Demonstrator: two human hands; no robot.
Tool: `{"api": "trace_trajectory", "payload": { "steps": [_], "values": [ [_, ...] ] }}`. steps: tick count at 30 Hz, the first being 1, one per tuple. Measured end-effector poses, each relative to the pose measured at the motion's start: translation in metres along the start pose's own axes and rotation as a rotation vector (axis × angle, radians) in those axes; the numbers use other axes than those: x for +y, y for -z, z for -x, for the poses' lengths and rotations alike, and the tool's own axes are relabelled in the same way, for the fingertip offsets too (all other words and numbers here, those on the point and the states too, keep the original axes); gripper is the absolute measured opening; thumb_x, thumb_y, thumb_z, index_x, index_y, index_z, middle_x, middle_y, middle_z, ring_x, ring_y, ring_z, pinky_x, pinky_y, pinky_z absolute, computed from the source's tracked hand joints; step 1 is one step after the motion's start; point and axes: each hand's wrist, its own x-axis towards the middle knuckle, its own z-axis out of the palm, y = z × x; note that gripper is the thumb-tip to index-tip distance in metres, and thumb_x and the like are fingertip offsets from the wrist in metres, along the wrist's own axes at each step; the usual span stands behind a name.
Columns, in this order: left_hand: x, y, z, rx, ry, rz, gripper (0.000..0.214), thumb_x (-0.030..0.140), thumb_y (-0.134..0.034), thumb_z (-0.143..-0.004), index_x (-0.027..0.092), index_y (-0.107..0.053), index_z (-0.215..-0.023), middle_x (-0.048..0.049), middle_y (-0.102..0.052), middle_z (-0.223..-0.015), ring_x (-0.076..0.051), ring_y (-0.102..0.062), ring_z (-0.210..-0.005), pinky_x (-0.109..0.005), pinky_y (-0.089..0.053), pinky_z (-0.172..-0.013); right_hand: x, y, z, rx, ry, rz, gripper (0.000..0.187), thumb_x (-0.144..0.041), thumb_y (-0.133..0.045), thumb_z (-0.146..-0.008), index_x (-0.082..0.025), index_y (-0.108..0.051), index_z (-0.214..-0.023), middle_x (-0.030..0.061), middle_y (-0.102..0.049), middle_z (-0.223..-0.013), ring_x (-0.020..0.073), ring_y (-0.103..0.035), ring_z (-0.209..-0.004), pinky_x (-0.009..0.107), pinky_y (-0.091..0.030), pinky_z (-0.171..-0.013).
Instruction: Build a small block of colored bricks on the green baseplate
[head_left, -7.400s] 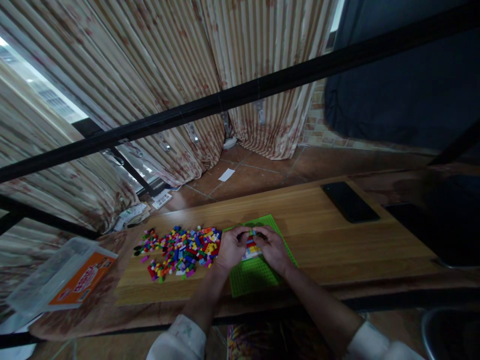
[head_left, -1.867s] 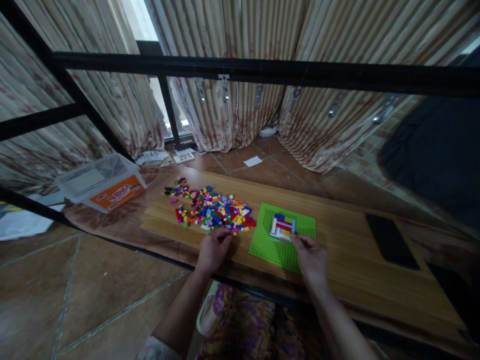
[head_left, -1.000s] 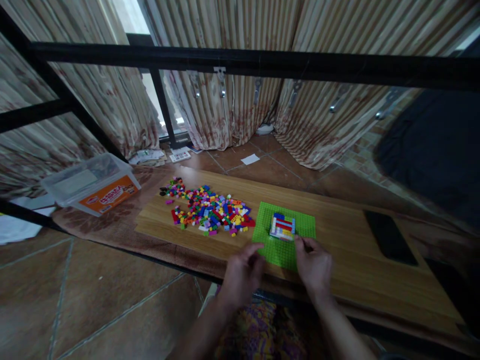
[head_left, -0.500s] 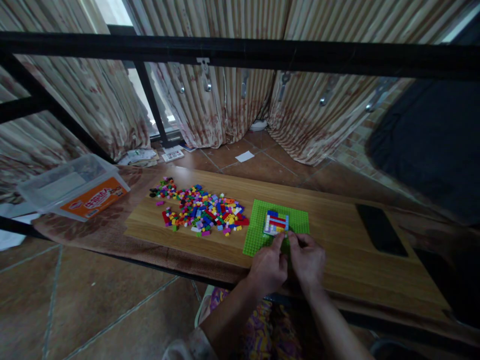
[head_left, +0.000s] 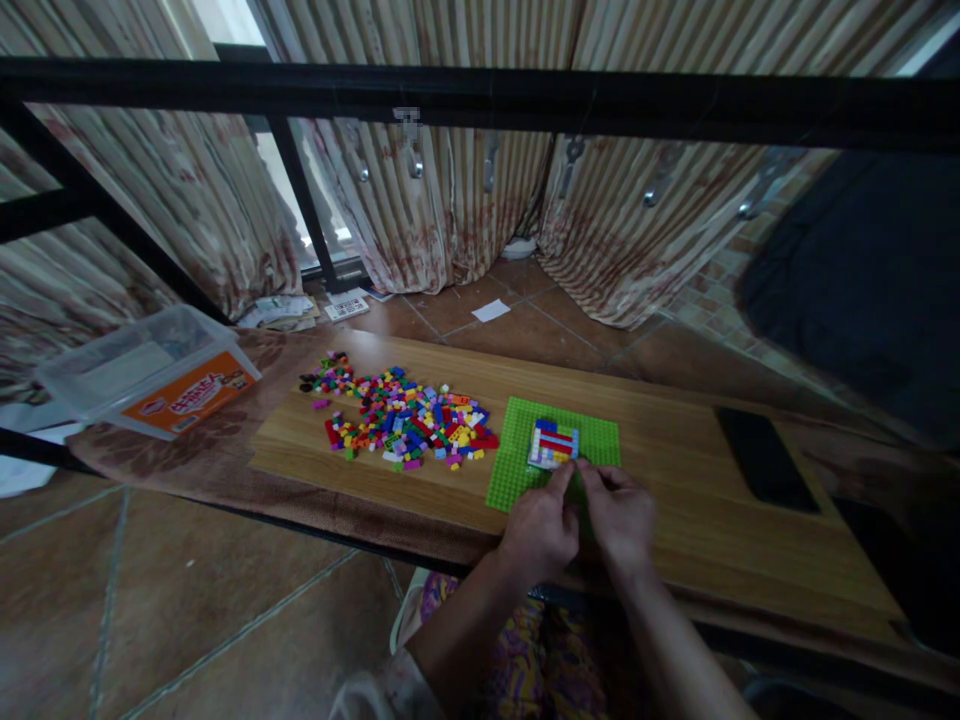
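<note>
A green studded baseplate (head_left: pixel 515 470) lies on the wooden board, with a small block of toy bricks (head_left: pixel 553 443) in blue, red, white and yellow built up on it. My left hand (head_left: pixel 541 528) is closed, its index fingertip at the near right corner of the brick block. Right beside it, my right hand (head_left: pixel 619 505) is closed too, thumb and finger pinched at that same corner. Whatever the fingertips hold there is too small and covered to make out. A spread of loose toy bricks (head_left: pixel 412 420) in many colours lies left of the baseplate.
A clear plastic box (head_left: pixel 150 370) with an orange label stands at the left end. On the right of the wooden board (head_left: pixel 667 450) lies a black phone-like slab (head_left: pixel 763 458). A dark metal rail (head_left: pixel 480 95) crosses in front of striped curtains. Papers (head_left: pixel 491 311) lie on the tiled floor.
Both hands stay at the brick block's near right corner, with the fingertips shifted only slightly. The whole view has moved a little; the bricks and baseplate look the same.
</note>
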Motion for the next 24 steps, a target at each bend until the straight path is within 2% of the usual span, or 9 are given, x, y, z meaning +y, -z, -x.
{"api": "trace_trajectory", "payload": {
  "steps": [5,11,17,24],
  "values": [
    [0.0021,0.0021,0.0007,-0.013,0.014,0.001,0.063,0.020,-0.043,-0.082,0.011,-0.038,-0.144,-0.0125,-0.071,-0.083,-0.028,-0.067,-0.074,-0.041,-0.055,-0.076,-0.0009,0.0001,-0.0001,-0.031,-0.025,-0.063,0.044,-0.056,-0.061,-0.074,-0.014,-0.073,-0.073,0.0095,-0.072,-0.071,0.0216,-0.062,-0.062,0.031,-0.043,-0.058],
    [0.0017,-0.0008,0.0033,-0.005,0.011,-0.029,0.061,0.024,-0.042,-0.085,0.013,-0.036,-0.145,-0.0133,-0.072,-0.090,-0.029,-0.067,-0.079,-0.041,-0.055,-0.077,-0.0021,-0.0004,-0.0011,-0.058,-0.055,-0.132,0.043,-0.056,-0.065,-0.071,-0.014,-0.074,-0.074,0.0089,-0.073,-0.072,0.0209,-0.063,-0.063,0.030,-0.045,-0.059],
    [0.0007,-0.0022,0.0037,-0.006,0.004,-0.042,0.061,0.024,-0.042,-0.086,0.012,-0.034,-0.146,-0.0133,-0.072,-0.088,-0.028,-0.068,-0.078,-0.040,-0.055,-0.078,-0.0015,-0.0017,-0.0037,-0.044,-0.050,-0.113,0.044,-0.056,-0.064,-0.071,-0.013,-0.073,-0.073,0.0107,-0.073,-0.072,0.0216,-0.063,-0.062,0.031,-0.045,-0.059],
    [0.0010,-0.0023,0.0043,-0.047,0.030,-0.134,0.065,0.022,-0.041,-0.085,0.014,-0.028,-0.148,-0.0141,-0.072,-0.103,-0.027,-0.069,-0.086,-0.040,-0.054,-0.083,-0.0018,-0.0032,-0.0027,-0.056,-0.009,-0.079,0.046,-0.058,-0.062,-0.073,-0.013,-0.072,-0.071,0.0109,-0.072,-0.069,0.0212,-0.062,-0.060,0.031,-0.044,-0.057]
  ]
}}
